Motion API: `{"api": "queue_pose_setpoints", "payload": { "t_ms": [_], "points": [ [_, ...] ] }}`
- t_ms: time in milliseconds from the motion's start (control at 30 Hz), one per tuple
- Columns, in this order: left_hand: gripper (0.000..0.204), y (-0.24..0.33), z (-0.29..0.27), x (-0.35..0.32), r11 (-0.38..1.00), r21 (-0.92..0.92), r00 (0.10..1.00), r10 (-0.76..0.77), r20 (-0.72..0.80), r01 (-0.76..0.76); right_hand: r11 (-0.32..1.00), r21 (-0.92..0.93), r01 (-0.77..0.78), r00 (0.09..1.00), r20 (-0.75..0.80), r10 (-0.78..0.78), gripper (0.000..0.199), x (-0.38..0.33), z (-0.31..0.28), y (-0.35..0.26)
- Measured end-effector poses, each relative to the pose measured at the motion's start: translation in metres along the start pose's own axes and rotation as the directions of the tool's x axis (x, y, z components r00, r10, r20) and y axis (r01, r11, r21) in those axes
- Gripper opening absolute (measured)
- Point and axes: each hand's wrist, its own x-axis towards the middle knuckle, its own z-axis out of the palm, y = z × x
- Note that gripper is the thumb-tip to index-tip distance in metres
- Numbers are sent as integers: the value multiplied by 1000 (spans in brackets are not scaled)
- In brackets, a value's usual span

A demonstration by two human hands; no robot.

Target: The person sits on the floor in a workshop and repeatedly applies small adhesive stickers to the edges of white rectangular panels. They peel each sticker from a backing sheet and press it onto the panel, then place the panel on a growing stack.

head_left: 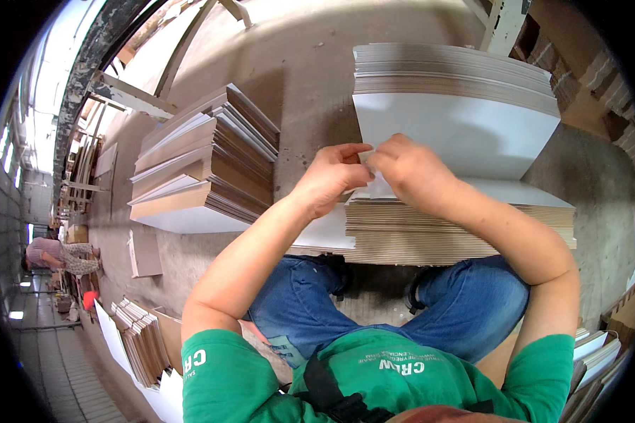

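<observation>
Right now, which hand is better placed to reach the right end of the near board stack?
Probably the right hand: its forearm already crosses above the near board stack, while the left hand sits by the stack's opposite end.

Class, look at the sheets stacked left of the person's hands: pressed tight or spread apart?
Spread apart, at least partly: visible gaps separate several sheets in the left stack.

Concrete floor [312, 106] forms an open lane between the left cardboard-sheet stack [190, 169] and the white-faced panel stack [487, 134], which blocks forward reach; the nearer board stack [458, 229] obstructs low passage.
</observation>
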Motion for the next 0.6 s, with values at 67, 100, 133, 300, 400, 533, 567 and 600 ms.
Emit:
{"api": "queue_pose_setpoints", "payload": {
  "t_ms": [67,100,133,300,400,533,567,600],
  "points": [
    [48,-5,-15,16,991,114,995,71,-73,-62,896,317,-311,950,137,281,16,2,-11,24],
    [54,3,-19,21,942,333,979,110,-171,-47,690,432,-581,813,349,466,17,4,-26,42],
    [61,-1,-33,34,923,370,940,216,-263,-108,387,688,-613,768,405,496,21,-3,-31,69],
    [73,-29,-103,133,818,544,684,505,-526,-186,604,285,-745,650,106,752,16,-53,-4,173],
    [79,-29,-57,162,963,214,697,267,-665,-164,720,-293,-629,777,-202,597,16,-96,23,213],
    [82,-49,-35,198,968,-48,661,133,-738,-248,649,-600,-467,884,-294,364,22,-127,29,245],
    [81,-52,-38,203,957,-64,661,145,-736,-282,650,-607,-457,889,-293,351,22,-130,28,248],
    [80,-55,-41,206,946,-81,660,157,-735,-315,651,-614,-446,895,-293,337,21,-132,28,251]
  ]
}}
